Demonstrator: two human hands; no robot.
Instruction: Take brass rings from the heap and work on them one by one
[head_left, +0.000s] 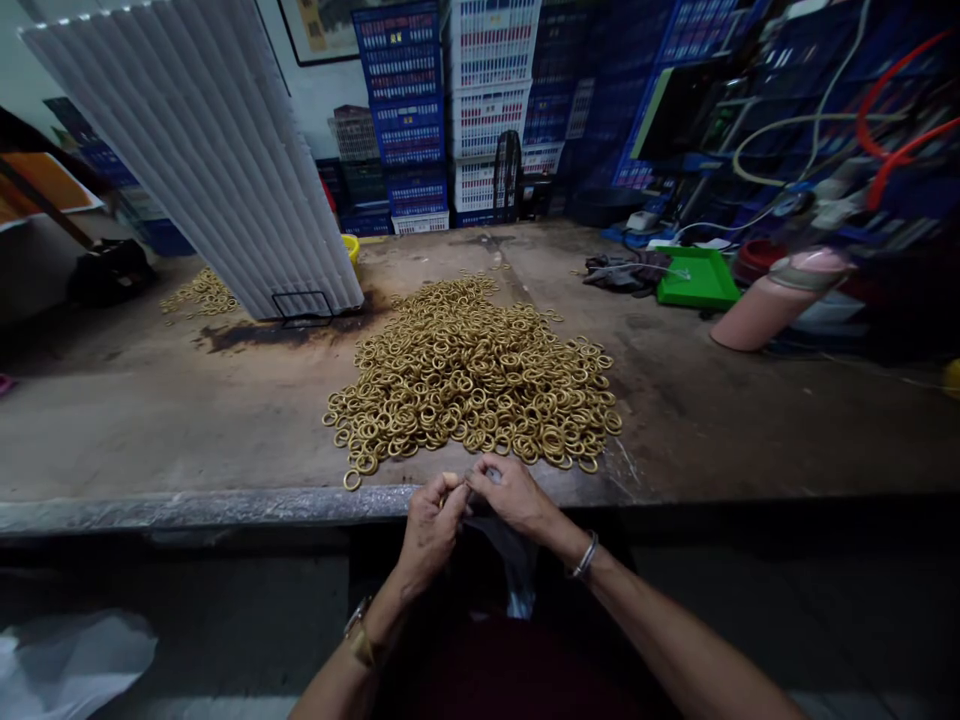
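Observation:
A large heap of brass-coloured rings (480,370) lies on the worktable (262,420), spreading close to its front edge. Just in front of the heap, my left hand (431,525) and my right hand (517,500) meet at their fingertips over the table edge. Both are closed in a pinch. A small brass-coloured bit seems to show at my left fingers, but what either hand holds is too small and hidden to name. Below the hands, a translucent plastic strip or bag (517,570) hangs in front of my lap.
A tall white corrugated panel (217,150) stands left on a black wire stand (301,310), with more rings (201,293) behind it. To the right are a green tray (697,278), dark gloves (626,272) and a pink cylinder (772,300). Stacked crates (491,120) line the back.

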